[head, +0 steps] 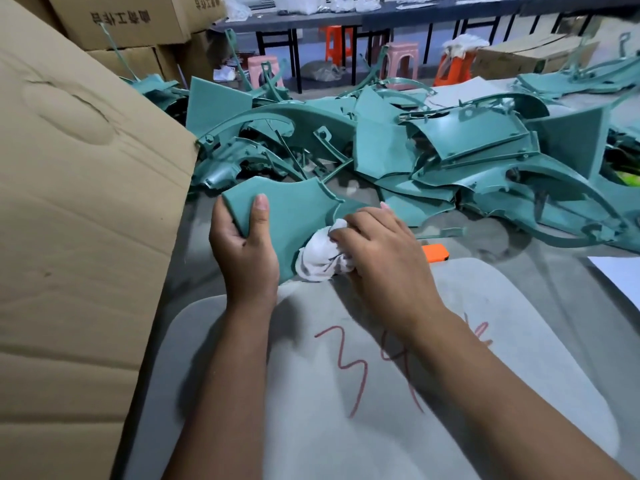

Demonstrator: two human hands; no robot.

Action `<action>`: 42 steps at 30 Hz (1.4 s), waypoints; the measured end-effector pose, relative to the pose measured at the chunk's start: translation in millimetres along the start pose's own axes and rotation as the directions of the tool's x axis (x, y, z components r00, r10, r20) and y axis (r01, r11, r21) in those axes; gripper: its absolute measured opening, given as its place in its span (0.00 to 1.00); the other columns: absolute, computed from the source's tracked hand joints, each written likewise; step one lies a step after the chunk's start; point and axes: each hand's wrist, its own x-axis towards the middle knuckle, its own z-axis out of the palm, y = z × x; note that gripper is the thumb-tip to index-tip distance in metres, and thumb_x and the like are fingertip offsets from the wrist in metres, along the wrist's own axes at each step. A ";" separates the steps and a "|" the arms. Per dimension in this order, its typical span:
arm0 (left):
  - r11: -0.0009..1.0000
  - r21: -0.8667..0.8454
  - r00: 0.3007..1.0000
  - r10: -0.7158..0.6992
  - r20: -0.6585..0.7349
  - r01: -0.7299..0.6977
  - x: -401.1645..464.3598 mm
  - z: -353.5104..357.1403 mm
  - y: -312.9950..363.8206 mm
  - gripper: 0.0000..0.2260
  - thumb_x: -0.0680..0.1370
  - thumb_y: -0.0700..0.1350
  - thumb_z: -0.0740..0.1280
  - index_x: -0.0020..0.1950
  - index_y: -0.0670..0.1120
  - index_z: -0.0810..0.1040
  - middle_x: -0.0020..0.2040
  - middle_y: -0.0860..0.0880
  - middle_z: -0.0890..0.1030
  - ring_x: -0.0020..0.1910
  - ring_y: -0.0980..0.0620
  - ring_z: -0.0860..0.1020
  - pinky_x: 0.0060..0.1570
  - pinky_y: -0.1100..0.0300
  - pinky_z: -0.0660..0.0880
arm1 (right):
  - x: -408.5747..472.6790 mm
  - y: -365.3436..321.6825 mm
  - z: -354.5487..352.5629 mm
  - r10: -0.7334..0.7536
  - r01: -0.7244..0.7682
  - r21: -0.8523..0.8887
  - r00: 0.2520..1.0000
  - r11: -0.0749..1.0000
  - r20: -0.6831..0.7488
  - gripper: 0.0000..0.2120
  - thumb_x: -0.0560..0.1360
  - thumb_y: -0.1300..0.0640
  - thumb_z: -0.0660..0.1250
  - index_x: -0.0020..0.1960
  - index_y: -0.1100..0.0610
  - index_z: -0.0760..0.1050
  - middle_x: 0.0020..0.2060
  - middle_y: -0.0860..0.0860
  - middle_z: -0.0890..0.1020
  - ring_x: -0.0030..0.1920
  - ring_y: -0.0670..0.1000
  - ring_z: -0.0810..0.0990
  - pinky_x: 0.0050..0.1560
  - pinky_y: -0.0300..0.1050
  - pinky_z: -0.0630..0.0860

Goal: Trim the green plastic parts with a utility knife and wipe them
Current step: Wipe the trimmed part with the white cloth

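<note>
Currently I'm wiping: left hand (pixel 244 251) fingers clamp one green part (pixel 294 216), right hand (pixel 384 251) fingers bunch the rag (pixel 320 258); the pile (pixel 433 157) mid-frame remains.

Left hand (pixel 244 247) is curled, thumb laid up top, fingers tucked under. Right hand (pixel 384 251) is turned palm-down, fingers bunched. Both forearms bare.

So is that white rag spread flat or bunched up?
Bunched up: the white rag is a crumpled wad under the right hand, pressed against the green part.
</note>
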 end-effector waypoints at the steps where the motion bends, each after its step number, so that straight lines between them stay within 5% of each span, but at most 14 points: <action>1: 1.000 0.013 1.000 0.010 0.018 -0.010 -0.2 0.4 0.3 0.04 0.82 0.43 0.67 0.55 0.51 0.76 0.50 0.52 0.82 0.48 0.59 0.81 0.47 0.61 0.79 | 0.8 -0.7 1.3 0.027 -0.027 -0.015 1.000 1.000 0.010 0.14 0.71 0.56 0.71 0.57 0.52 0.82 0.51 0.50 0.81 0.61 0.56 0.77 0.80 0.52 0.58; 5: 0.999 0.045 0.999 0.014 0.043 -0.016 3.4 -4.6 -1.7 0.04 0.82 0.43 0.67 0.56 0.48 0.76 0.50 0.52 0.81 0.47 0.59 0.80 0.46 0.61 0.78 | 4.1 10.5 0.7 0.180 -0.183 -0.053 0.983 0.982 -0.046 0.10 0.69 0.55 0.71 0.49 0.50 0.78 0.42 0.47 0.83 0.51 0.54 0.80 0.80 0.52 0.57; 10: 0.995 0.099 0.998 0.040 -0.050 -0.035 10.3 -13.8 -3.9 0.11 0.82 0.44 0.66 0.59 0.37 0.76 0.52 0.43 0.81 0.49 0.48 0.80 0.52 0.45 0.80 | -1.3 37.5 -9.6 0.353 -0.371 -0.075 0.917 0.925 -0.185 0.07 0.71 0.53 0.75 0.47 0.49 0.80 0.43 0.43 0.85 0.54 0.51 0.79 0.80 0.57 0.54; 14: 0.994 0.104 0.995 0.042 -0.093 -0.033 11.1 -15.3 -5.4 0.12 0.81 0.44 0.67 0.60 0.38 0.76 0.55 0.39 0.82 0.53 0.40 0.81 0.54 0.39 0.79 | -4.9 49.4 -12.8 0.328 -0.315 0.097 0.866 0.944 -0.377 0.16 0.67 0.66 0.74 0.53 0.56 0.81 0.45 0.50 0.85 0.53 0.55 0.80 0.76 0.63 0.63; 16: 0.996 0.086 0.994 0.033 -0.101 -0.025 9.4 -14.1 -4.0 0.12 0.81 0.44 0.67 0.60 0.38 0.77 0.55 0.40 0.82 0.53 0.43 0.81 0.54 0.39 0.79 | -4.7 49.4 -11.6 0.373 -0.298 0.224 0.776 0.928 -0.509 0.11 0.70 0.67 0.72 0.51 0.60 0.78 0.40 0.51 0.81 0.44 0.53 0.76 0.65 0.58 0.73; 18: 1.000 0.011 0.995 -0.002 -0.104 0.003 6.3 -9.7 -1.4 0.09 0.81 0.43 0.68 0.59 0.40 0.77 0.54 0.43 0.82 0.51 0.48 0.81 0.53 0.43 0.81 | -6.0 50.1 -8.8 0.402 -0.261 0.310 0.687 0.914 -0.605 0.07 0.73 0.67 0.69 0.51 0.62 0.77 0.39 0.52 0.78 0.42 0.56 0.75 0.51 0.49 0.72; 21: 0.988 -0.151 0.999 -0.034 -0.016 0.031 -2.8 4.8 4.3 0.05 0.79 0.42 0.70 0.53 0.51 0.78 0.50 0.51 0.84 0.48 0.53 0.82 0.49 0.52 0.80 | -5.2 45.8 -4.5 0.370 -0.176 0.341 0.641 0.924 -0.673 0.10 0.76 0.67 0.65 0.57 0.66 0.77 0.48 0.59 0.80 0.49 0.62 0.78 0.52 0.56 0.74; 23: 0.969 -0.234 0.992 -0.058 0.114 0.083 -14.0 16.8 7.1 0.06 0.78 0.41 0.71 0.51 0.51 0.80 0.48 0.52 0.86 0.48 0.53 0.83 0.48 0.55 0.80 | -2.8 36.2 0.4 0.367 -0.120 0.412 0.714 0.903 -0.597 0.16 0.79 0.64 0.65 0.65 0.66 0.74 0.56 0.60 0.80 0.55 0.62 0.78 0.58 0.59 0.75; 26: 0.933 -0.317 0.935 -0.051 0.351 0.170 -27.6 26.4 10.0 0.06 0.77 0.41 0.74 0.51 0.49 0.80 0.47 0.49 0.84 0.46 0.51 0.82 0.45 0.56 0.80 | 1.5 31.6 4.4 0.385 -0.130 0.537 0.834 0.833 -0.396 0.23 0.82 0.62 0.66 0.75 0.62 0.67 0.62 0.57 0.80 0.58 0.58 0.80 0.57 0.51 0.77; 31: 0.940 -0.190 0.792 -0.118 0.598 0.283 -30.1 24.2 5.2 0.16 0.72 0.39 0.78 0.56 0.50 0.81 0.51 0.46 0.85 0.50 0.48 0.84 0.47 0.54 0.81 | 0.4 50.0 -0.8 0.391 -0.086 0.538 0.783 0.839 -0.484 0.02 0.80 0.65 0.69 0.51 0.63 0.77 0.37 0.52 0.78 0.35 0.54 0.71 0.37 0.51 0.72; 33: 0.943 -0.047 0.746 -0.228 0.626 0.328 -35.1 27.5 5.2 0.16 0.68 0.43 0.80 0.53 0.56 0.84 0.51 0.51 0.87 0.51 0.50 0.85 0.47 0.54 0.82 | -0.9 52.6 -1.0 0.436 -0.115 0.558 0.756 0.822 -0.488 0.06 0.81 0.61 0.70 0.47 0.63 0.77 0.33 0.52 0.77 0.33 0.56 0.69 0.34 0.50 0.68; 37: 0.986 -0.026 0.787 -0.113 0.607 0.162 -34.8 28.5 4.1 0.13 0.71 0.45 0.77 0.50 0.62 0.85 0.48 0.55 0.87 0.49 0.53 0.86 0.50 0.53 0.83 | 3.8 42.8 -6.9 0.670 -0.134 0.802 0.638 0.582 -0.379 0.14 0.83 0.55 0.68 0.39 0.47 0.72 0.29 0.38 0.74 0.33 0.41 0.68 0.37 0.38 0.67; 39: 0.995 -0.017 0.823 -0.071 0.564 0.098 -35.2 29.3 7.2 0.14 0.71 0.46 0.76 0.50 0.66 0.84 0.47 0.58 0.86 0.47 0.57 0.85 0.48 0.58 0.82 | 5.7 40.6 -10.0 0.752 -0.078 0.894 0.575 0.441 -0.321 0.11 0.84 0.53 0.65 0.43 0.50 0.74 0.32 0.35 0.78 0.37 0.37 0.74 0.41 0.35 0.71; 42: 0.988 0.020 0.840 0.119 0.529 -0.152 -36.3 30.7 12.2 0.17 0.75 0.39 0.73 0.52 0.62 0.83 0.45 0.63 0.83 0.46 0.62 0.81 0.44 0.63 0.77 | 2.4 33.0 -9.2 0.636 -0.029 0.907 0.722 0.420 -0.272 0.08 0.85 0.52 0.62 0.51 0.49 0.78 0.39 0.37 0.83 0.41 0.38 0.79 0.44 0.36 0.75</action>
